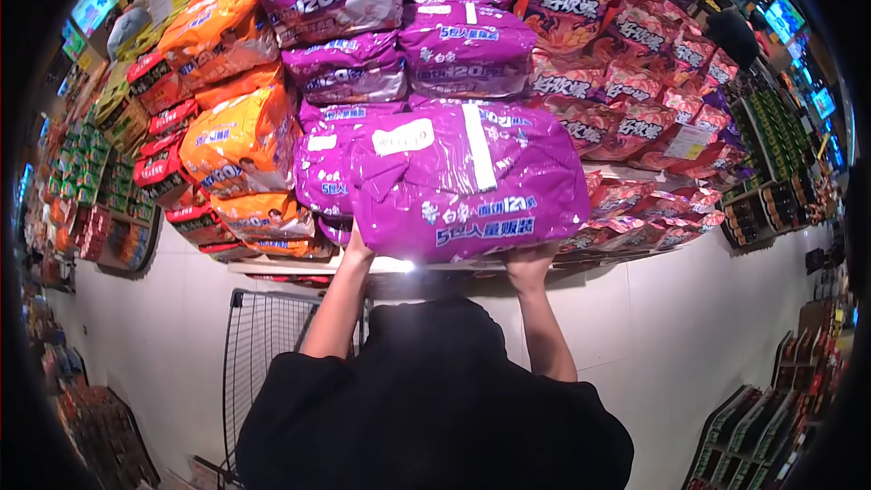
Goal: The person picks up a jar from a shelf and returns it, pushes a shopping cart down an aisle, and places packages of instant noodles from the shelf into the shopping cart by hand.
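Note:
A large purple packet (390, 191) with a white strip and white and blue lettering is held up in front of the shelf, between both hands. My left hand (359, 243) grips its lower left corner, the fingers mostly hidden by the packet. At the lower right, my right hand (531, 259) holds the packet from below, its fingers largely behind or under it. Stacked purple packets (467, 50) stand just beyond it on the shelf.
Orange packets (238, 141) are stacked to the left, pink-red packets (567, 4) to the right. A wire cart (263, 336) stands at my lower left, below the shelf edge (272, 267). Other stocked shelves line both sides.

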Tool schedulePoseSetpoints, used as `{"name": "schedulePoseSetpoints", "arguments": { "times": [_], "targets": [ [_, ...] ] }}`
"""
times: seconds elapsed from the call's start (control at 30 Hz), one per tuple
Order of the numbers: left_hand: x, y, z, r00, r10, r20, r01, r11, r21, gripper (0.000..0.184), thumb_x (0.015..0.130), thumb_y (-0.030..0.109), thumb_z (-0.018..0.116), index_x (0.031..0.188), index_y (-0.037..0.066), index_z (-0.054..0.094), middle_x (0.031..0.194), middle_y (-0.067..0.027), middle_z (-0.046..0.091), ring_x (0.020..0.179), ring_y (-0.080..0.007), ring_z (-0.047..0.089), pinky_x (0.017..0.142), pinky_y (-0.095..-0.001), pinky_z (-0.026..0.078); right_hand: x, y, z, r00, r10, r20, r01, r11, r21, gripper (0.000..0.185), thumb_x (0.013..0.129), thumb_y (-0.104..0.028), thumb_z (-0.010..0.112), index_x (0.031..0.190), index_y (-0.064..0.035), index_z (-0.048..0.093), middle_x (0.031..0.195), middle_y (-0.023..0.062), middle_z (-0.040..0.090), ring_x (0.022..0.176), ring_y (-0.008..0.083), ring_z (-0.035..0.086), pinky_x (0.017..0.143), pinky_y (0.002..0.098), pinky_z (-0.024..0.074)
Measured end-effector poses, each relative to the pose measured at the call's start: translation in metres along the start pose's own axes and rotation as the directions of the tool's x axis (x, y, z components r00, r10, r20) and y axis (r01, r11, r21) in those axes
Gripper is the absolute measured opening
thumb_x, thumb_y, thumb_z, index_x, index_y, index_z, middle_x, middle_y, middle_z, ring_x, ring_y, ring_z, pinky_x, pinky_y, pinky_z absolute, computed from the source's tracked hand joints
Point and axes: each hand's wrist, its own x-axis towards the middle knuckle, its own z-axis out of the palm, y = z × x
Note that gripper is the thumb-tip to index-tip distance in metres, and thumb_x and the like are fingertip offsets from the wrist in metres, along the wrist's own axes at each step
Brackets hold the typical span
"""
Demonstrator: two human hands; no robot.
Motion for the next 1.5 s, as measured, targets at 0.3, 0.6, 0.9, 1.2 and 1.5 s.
{"name": "schedulePoseSetpoints", "arguments": {
  "times": [0.3,0.6,0.9,1.2,1.5],
  "targets": [
    [-0.136,-0.007,0.021,0.955,0.043,-0.295,-0.106,0.973,-0.203,0.061,0.102,0.046,0.030,0.138,-0.002,0.040,0.126,-0.0171,0.056,0.112,-0.0278,0.059,0.096,-0.0400,0.049,-0.047,0.008,-0.015,0.954,0.136,0.268,-0.097,0.984,-0.151,0.067,0.063,-0.013,0.086,0.120,-0.0004,0.054,0.109,0.0081,0.063,0.100,0.0205,0.062,0.093,0.0387,0.0474],
    [-0.275,0.002,0.060,0.622,0.019,-0.783,-0.175,0.978,-0.116,0.077,0.099,0.060,0.022,0.142,-0.002,0.033,0.133,-0.0175,0.051,0.119,-0.0293,0.055,0.100,-0.0427,0.046,-0.063,0.052,0.040,0.665,0.081,0.742,-0.175,0.983,0.049,0.068,0.059,-0.020,0.090,0.115,0.0014,0.059,0.106,0.0103,0.066,0.096,0.0208,0.064,0.089,0.0359,0.0504],
    [-0.385,0.016,0.083,0.435,-0.075,-0.897,-0.501,0.808,-0.310,0.098,0.085,0.079,0.029,0.146,0.002,0.031,0.142,-0.0162,0.045,0.128,-0.0299,0.047,0.108,-0.0442,0.039,-0.124,0.042,0.125,0.351,0.072,0.934,-0.405,0.911,0.083,0.112,0.051,-0.028,0.096,0.139,0.0048,0.035,0.129,0.0176,0.053,0.117,0.0260,0.056,0.101,0.0397,0.0453],
    [-0.529,0.028,0.042,0.340,-0.081,-0.937,-0.595,0.753,-0.281,0.061,0.092,0.037,0.051,0.142,0.007,0.035,0.136,-0.0111,0.047,0.126,-0.0213,0.048,0.104,-0.0396,0.043,-0.263,-0.007,0.224,0.200,0.257,0.946,-0.490,0.862,-0.131,0.108,0.057,-0.028,0.094,0.142,-0.0016,0.033,0.132,0.0104,0.049,0.118,0.0227,0.052,0.103,0.0379,0.0403],
    [-0.620,-0.009,0.007,0.130,-0.079,-0.988,-0.547,0.826,-0.138,0.052,0.090,0.029,0.051,0.134,0.004,0.040,0.126,-0.0070,0.051,0.118,-0.0144,0.051,0.098,-0.0319,0.044,-0.390,0.011,0.301,0.039,0.375,0.926,-0.748,0.625,-0.222,0.090,0.082,-0.063,0.061,0.146,-0.0088,0.027,0.135,0.0086,0.047,0.124,0.0285,0.047,0.104,0.0453,0.0408]
  ]
}}
